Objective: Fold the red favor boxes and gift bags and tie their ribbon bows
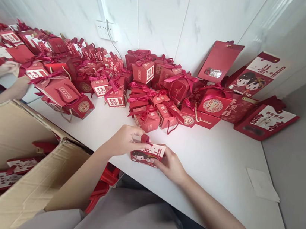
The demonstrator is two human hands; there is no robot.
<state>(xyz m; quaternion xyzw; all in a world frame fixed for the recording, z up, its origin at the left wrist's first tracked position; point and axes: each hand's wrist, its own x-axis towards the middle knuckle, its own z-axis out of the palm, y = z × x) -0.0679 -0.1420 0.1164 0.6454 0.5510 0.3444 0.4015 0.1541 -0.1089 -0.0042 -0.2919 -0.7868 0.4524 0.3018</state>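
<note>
Between my hands, over the front part of the white table [208,163], is a small red and white gift box [144,157] printed with two cartoon figures. My left hand [125,141] is at its upper left, fingers closed by a looped dark red ribbon [145,138] at the top. The fingertips partly hide where the ribbon meets the box. My right hand [173,166] grips the right side, its thumb across the printed front and the other fingers behind. Just beyond stand several red gift boxes [147,118] tied with ribbon bows.
More red boxes [65,93] crowd the table along the tiled wall. Taller red boxes [266,122] stand at the back right. A white paper [262,184] lies at right. An open cardboard carton [49,176] with boxes inside is at lower left. Another person's hands [9,69] are far left.
</note>
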